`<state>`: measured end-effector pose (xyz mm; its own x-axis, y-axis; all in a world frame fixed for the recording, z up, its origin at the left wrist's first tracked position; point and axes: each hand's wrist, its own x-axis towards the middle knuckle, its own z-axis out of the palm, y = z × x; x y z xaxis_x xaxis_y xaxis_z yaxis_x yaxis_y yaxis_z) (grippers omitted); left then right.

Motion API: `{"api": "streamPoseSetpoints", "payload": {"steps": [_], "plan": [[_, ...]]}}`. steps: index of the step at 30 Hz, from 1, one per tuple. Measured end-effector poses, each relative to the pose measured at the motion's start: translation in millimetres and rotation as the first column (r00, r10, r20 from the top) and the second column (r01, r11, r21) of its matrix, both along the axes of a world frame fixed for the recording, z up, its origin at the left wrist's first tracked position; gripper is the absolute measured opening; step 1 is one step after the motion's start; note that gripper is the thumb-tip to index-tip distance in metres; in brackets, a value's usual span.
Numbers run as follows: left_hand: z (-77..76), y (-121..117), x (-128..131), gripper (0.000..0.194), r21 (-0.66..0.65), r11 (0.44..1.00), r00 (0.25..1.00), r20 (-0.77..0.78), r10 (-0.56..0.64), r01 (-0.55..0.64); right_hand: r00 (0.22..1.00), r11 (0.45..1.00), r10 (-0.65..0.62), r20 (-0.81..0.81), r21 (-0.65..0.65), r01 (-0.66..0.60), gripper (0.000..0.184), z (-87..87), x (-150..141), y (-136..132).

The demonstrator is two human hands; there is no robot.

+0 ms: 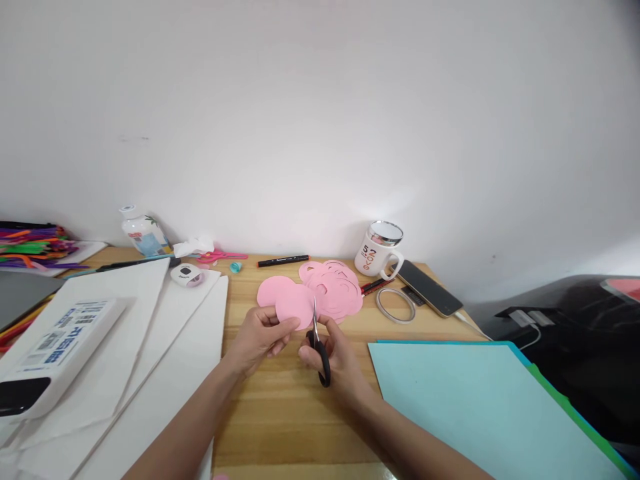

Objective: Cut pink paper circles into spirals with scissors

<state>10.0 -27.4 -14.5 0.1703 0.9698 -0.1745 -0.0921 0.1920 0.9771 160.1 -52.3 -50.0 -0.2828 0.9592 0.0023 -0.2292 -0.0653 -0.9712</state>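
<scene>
Between thumb and fingers, my left hand [265, 339] pinches a round pink paper piece [294, 303] by its lower edge. Another pink paper round [273, 291] shows behind it to the left; whether the two are joined I cannot tell. My right hand [336, 360] is closed around the black handles of a pair of scissors [323, 363]. Their blades point up and lie against the right edge of the held paper. Just beyond, a loose pile of pink paper cut-outs [340, 293] rests on the wooden table [290, 427], some with holes cut in them.
Along the back are a black marker [283, 261], a white mug [373, 257], pink scissors [220, 255] and a white bottle [146, 233]. A tape ring [396, 305] and a phone [427, 288] lie right. White sheets [185, 360] cover the left; light blue sheets [465, 400] the right.
</scene>
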Motion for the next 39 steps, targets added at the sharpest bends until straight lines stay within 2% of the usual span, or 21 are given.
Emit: {"api": "streamPoseSetpoints", "payload": {"steps": [14,24,32,39], "plan": [[-3.5,0.9,-2.5,0.032,0.028,1.000,0.999,0.037,0.000,-0.001,0.995,1.000,-0.015,0.102,0.026,0.013,0.048,2.2,2.1,-0.8],[-4.0,2.7,-1.8,0.030,0.005,1.000,0.989,0.147,-0.019,0.018,0.992,1.000,0.008,0.126,0.000,-0.008,0.047,4.2,-0.4,-2.6],[-3.5,0.5,-0.8,0.035,0.015,0.999,0.999,0.019,0.038,-0.038,0.996,1.000,-0.008,0.092,-0.011,0.009,0.050,4.6,-0.8,-2.6],[-0.3,-0.7,0.1,0.035,0.017,0.999,1.000,-0.001,0.029,-0.029,0.999,1.000,-0.004,0.045,-0.021,0.005,0.056,7.8,0.6,0.1]]}}
